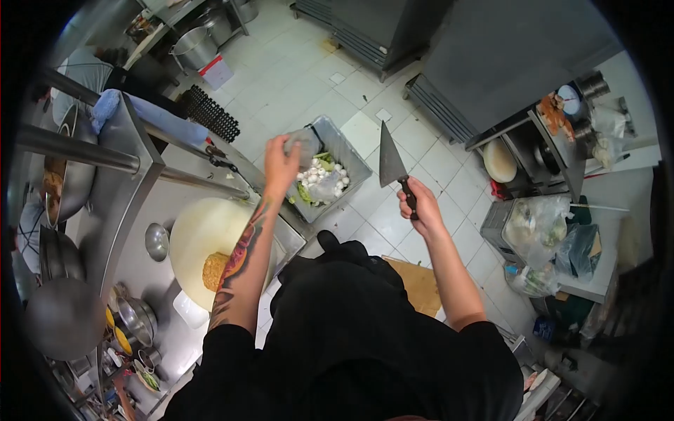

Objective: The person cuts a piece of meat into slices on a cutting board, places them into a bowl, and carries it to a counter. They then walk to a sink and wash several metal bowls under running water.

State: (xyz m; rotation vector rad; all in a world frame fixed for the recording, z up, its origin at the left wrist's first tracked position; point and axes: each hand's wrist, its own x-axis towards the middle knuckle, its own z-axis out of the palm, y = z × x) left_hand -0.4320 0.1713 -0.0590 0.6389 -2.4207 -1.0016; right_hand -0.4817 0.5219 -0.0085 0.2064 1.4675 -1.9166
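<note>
My right hand (pixel 421 203) grips the dark handle of a kitchen knife (pixel 393 163), its broad pointed blade aimed up and away from me over the floor. My left hand (pixel 281 165) reaches out over a grey plastic bin (pixel 359 173), fingers curled round a clear plastic container (pixel 306 146) that is blurred. Inside the bin lie green leaves (pixel 324 160), crumpled clear plastic and several small white pieces (pixel 340 179). Under my left forearm is a round cream chopping board (pixel 210 210) with a brown minced heap (pixel 215 270) on it.
A small metal bowl (pixel 157 242) stands by the board on the steel counter (pixel 137 235). A person in grey (pixel 86 70) is at the far left. Bagged goods (pixel 537 224) fill a crate at right. Cardboard (pixel 414 286) lies on the tiled floor. Dark grey cabinets (pixel 519 63) stand ahead.
</note>
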